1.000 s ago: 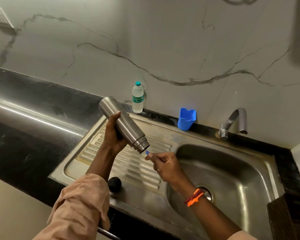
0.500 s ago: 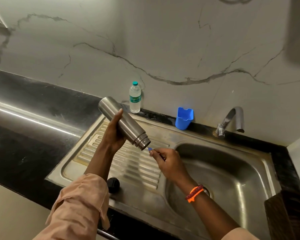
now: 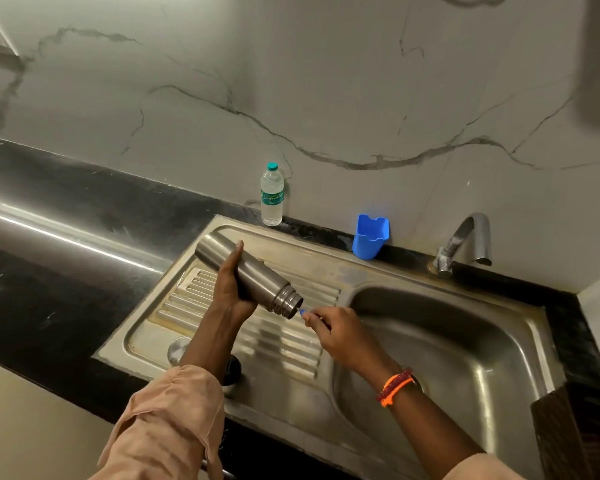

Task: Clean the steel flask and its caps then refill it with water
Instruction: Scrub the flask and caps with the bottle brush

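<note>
From the head camera, I am looking down at a steel sink (image 3: 326, 252) set in a dark counter (image 3: 66, 237). I am holding the steel flask (image 3: 248, 275) in my left hand (image 3: 231, 289), fingers and thumb wrapped round its body, tilting it above the draining board with its open threaded mouth pointing down and to the right, toward the basin. My right hand (image 3: 340, 336) is pinching a thin blue-tipped tool (image 3: 302, 311), and I am bringing that tip right up to the flask's mouth; what the tool is, a brush handle or something else, I cannot tell, since the fingers are hiding most of it.

Both caps are lying off the flask at the near edge of the draining board: a steel cap (image 3: 177, 349) to the left of my forearm and a black cap (image 3: 232, 368) just to its right, partly hidden by my sleeve. The tap (image 3: 468, 240) at the far right is showing no running water. A plastic water bottle (image 3: 272, 195) and a blue cup (image 3: 370, 235) are standing along the far wall.

I am judging the task to be early: flask opened, inside cleaning just starting, with the caps, rinsing, refilling and closing all left.
</note>
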